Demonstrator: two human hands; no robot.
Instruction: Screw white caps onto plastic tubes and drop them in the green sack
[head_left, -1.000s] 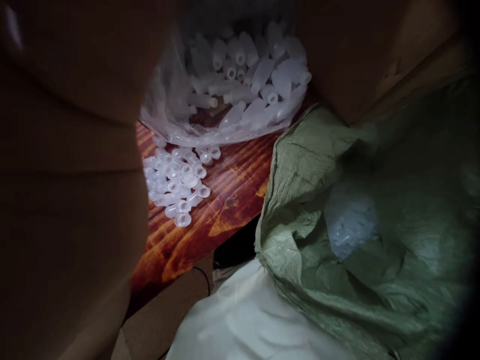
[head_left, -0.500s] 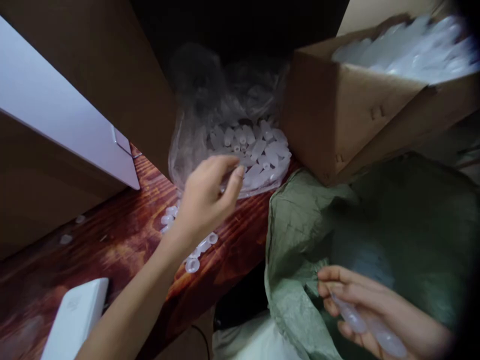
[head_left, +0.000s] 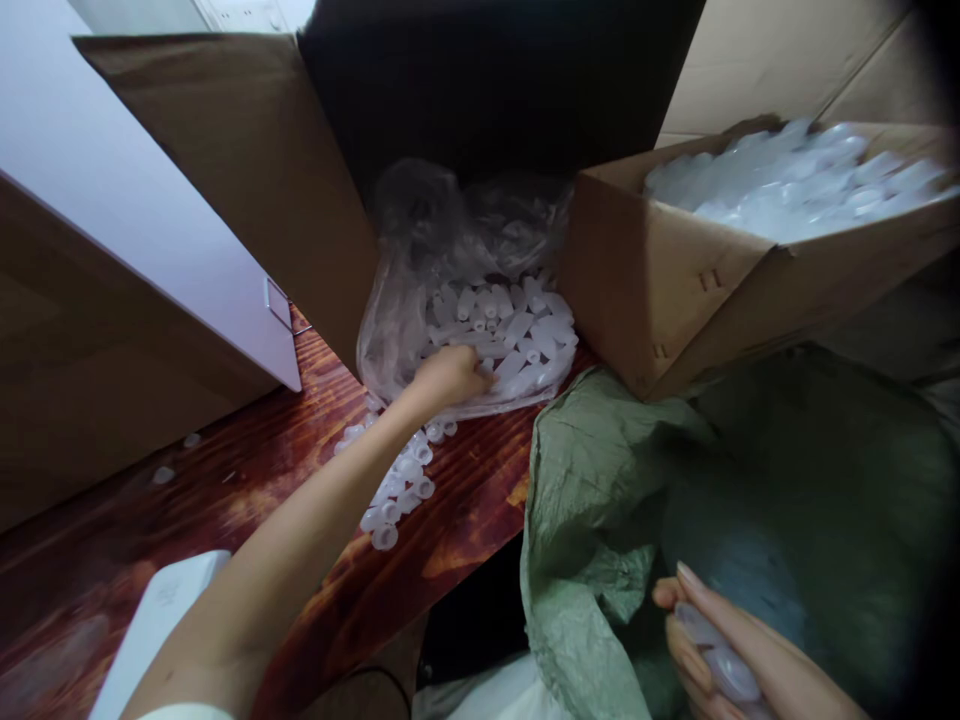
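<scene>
Translucent bottles point(head_left: 525, 335) lie heaped in a clear plastic bag point(head_left: 386, 335), mid-view, on the wooden table point(head_left: 480, 475). Going left to right from my remote feed: a white block-shaped item point(head_left: 161, 625) low on the table, just beside the left forearm point(head_left: 330, 515). Next, a loose pile of small round pieces point(head_left: 409, 485) (caps by the look of them), partly hidden by that forearm. I have the left hand point(head_left: 450, 375) at the bag's near side, touching or just over the bottles; can't tell if its fingers grip anything, they're hidden. Then a green sack point(head_left: 574, 470), with a cardboard box point(head_left: 619, 290) of more bottles behind it. Far right, my right hand point(head_left: 742, 630) is over the sack, fingers curled around at least one bottle point(head_left: 731, 675).
</scene>
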